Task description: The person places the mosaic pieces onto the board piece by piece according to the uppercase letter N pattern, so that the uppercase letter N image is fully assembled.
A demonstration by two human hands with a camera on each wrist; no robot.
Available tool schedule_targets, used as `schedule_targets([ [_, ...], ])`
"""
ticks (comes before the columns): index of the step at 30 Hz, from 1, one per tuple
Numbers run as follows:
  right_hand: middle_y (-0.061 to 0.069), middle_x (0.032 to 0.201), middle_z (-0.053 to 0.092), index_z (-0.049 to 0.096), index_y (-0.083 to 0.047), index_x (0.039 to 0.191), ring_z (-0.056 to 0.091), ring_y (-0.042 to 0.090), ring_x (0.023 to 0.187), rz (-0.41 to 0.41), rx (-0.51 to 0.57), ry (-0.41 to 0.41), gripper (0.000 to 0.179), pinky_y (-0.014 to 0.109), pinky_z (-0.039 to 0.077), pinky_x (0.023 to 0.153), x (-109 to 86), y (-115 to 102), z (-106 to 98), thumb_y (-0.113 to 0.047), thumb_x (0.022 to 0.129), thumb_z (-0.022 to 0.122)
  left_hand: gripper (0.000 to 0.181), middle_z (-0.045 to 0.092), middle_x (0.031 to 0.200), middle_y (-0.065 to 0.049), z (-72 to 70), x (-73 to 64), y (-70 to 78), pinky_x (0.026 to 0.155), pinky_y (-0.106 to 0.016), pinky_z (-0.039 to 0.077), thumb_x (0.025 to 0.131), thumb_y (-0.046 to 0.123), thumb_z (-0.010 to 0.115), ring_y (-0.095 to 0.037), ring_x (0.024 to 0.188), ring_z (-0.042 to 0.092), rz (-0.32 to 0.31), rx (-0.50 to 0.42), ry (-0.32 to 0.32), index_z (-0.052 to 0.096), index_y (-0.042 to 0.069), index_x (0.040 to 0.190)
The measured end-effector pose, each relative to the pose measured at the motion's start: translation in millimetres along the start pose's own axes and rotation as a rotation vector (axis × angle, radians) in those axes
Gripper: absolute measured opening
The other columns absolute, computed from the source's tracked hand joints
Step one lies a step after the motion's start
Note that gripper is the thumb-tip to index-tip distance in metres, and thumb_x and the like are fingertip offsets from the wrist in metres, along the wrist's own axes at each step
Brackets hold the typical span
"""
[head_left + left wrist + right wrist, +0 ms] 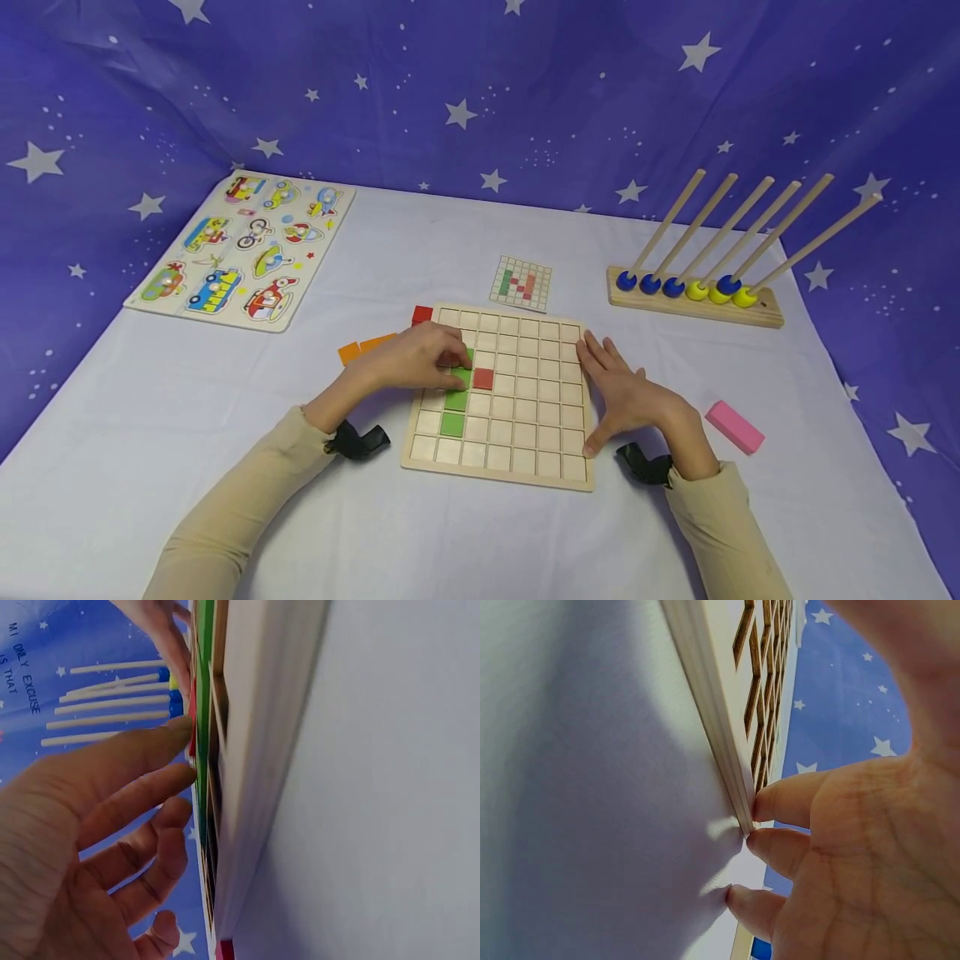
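Observation:
A wooden grid board (525, 478) lies on the table between both hands. My left hand (423, 357) is over its left side, thumb and index fingertips touching a green tile (456, 401). In the left wrist view, the left hand (112, 825) has its other fingers loosely bent, clear of the board. A separate green square (452, 425) sits in a lower cell, and a red square (483, 379) lies just right of the green tile. My right hand (626, 392) is spread along the board's right edge, its fingertips touching the rim in the right wrist view.
A small pattern card (521, 283) lies behind the board. Orange pieces (349, 353) and a red block (422, 314) are at its left. A vehicle puzzle (300, 265) lies back left, a bead stand (690, 310) back right, and a pink block (735, 427) at right.

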State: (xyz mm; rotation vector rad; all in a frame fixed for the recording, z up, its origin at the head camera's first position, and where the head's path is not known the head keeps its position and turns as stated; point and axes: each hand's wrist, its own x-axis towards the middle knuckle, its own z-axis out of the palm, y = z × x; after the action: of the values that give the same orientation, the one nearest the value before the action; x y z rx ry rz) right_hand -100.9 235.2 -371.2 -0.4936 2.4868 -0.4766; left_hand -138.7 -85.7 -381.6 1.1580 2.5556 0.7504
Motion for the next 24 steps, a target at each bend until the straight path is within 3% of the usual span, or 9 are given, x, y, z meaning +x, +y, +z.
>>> schedule_targets([
  [5, 0.020, 0.160, -0.011, 0.000, 0.001, 0.153, -0.011, 0.045, 0.145, 0.003, -0.002, -0.002, 0.146, 0.082, 0.004, 0.096, 0.4, 0, 0, -0.042, 0.049, 0.093, 0.024, 0.059, 0.086, 0.003, 7.1, 3.8, 1.8, 0.066, -0.021, 0.039, 0.087, 0.027, 0.071, -0.007, 0.072, 0.047, 0.051, 0.037, -0.002, 0.074, 0.013, 0.105],
  [13, 0.019, 0.160, -0.011, 0.000, 0.001, 0.153, -0.011, 0.046, 0.145, 0.002, -0.006, 0.000, 0.146, 0.082, 0.005, 0.096, 0.0, 1, 0, -0.043, 0.049, 0.093, 0.026, 0.058, 0.085, 0.003, 10.3, 4.4, 7.6, 0.062, -0.018, 0.035, 0.087, 0.027, 0.071, -0.005, 0.067, 0.043, 0.043, 0.092, -0.008, 0.075, 0.013, 0.109],
  [17, 0.019, 0.160, -0.011, 0.000, 0.001, 0.153, -0.011, 0.046, 0.145, 0.004, -0.008, 0.002, 0.146, 0.082, 0.005, 0.096, 0.0, 1, 0, -0.043, 0.049, 0.093, 0.033, 0.059, 0.086, 0.001, 6.8, 4.5, 3.4, 0.060, -0.018, 0.034, 0.087, 0.030, 0.071, -0.005, 0.066, 0.042, 0.042, 0.074, 0.010, 0.072, 0.011, 0.113],
  [21, 0.019, 0.160, -0.011, 0.001, 0.001, 0.153, -0.010, 0.046, 0.145, 0.005, -0.005, 0.004, 0.146, 0.082, 0.005, 0.096, -0.2, 0, 0, -0.042, 0.048, 0.094, 0.036, 0.065, 0.094, -0.006, -7.9, 0.1, -12.0, 0.065, -0.026, 0.044, 0.088, 0.026, 0.070, -0.012, 0.072, 0.054, -0.041, 0.017, 0.129, 0.070, 0.004, 0.116],
  [24, 0.020, 0.160, -0.010, 0.001, 0.001, 0.153, -0.010, 0.046, 0.145, 0.006, -0.004, 0.003, 0.146, 0.082, 0.005, 0.096, -0.5, 0, 0, -0.041, 0.049, 0.094, 0.036, 0.064, 0.111, -0.012, -20.0, -7.5, -28.9, 0.086, -0.039, 0.048, 0.088, 0.020, 0.069, -0.024, 0.096, 0.060, -0.170, 0.021, 0.222, 0.067, 0.000, 0.118],
])
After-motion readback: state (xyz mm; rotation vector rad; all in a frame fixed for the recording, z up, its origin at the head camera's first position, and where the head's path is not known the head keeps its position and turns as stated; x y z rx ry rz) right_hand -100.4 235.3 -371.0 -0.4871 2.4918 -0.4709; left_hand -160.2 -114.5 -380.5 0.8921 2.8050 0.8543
